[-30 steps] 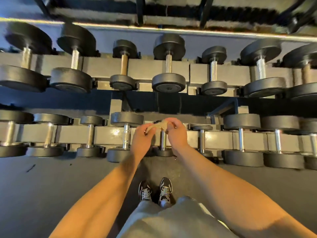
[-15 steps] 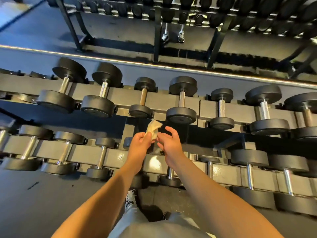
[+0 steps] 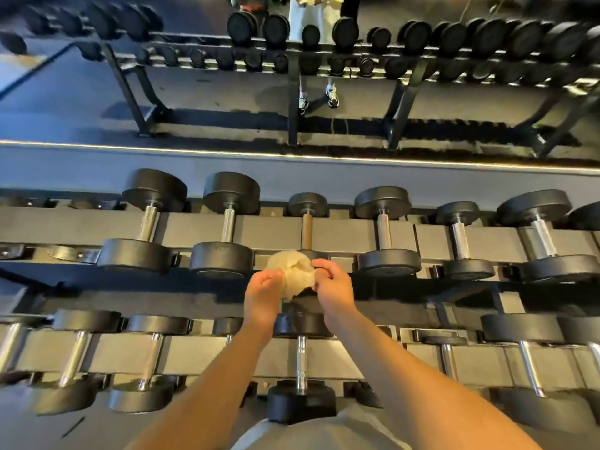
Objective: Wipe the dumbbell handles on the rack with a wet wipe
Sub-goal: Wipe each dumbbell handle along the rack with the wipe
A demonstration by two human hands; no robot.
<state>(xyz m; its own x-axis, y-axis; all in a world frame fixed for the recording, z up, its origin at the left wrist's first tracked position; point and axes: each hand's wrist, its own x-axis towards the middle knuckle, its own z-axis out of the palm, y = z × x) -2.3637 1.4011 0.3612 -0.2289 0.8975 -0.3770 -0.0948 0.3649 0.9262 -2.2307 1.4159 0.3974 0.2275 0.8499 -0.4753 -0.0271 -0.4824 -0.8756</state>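
- A chrome-handled dumbbell (image 3: 301,362) lies on the lower tier of the rack (image 3: 207,355), between the two forearms
- The left hand (image 3: 263,297) has its fingers curled, gripping the left edge of the wet wipe (image 3: 292,271)
- The right hand (image 3: 331,287) pinches the right edge between thumb and forefinger, its other fingers loosely bent
- The wipe bunches between and just beyond both sets of fingertips, hiding part of the near head of the brown-handled dumbbell (image 3: 306,232) on the upper tier; whether it touches that head cannot be told
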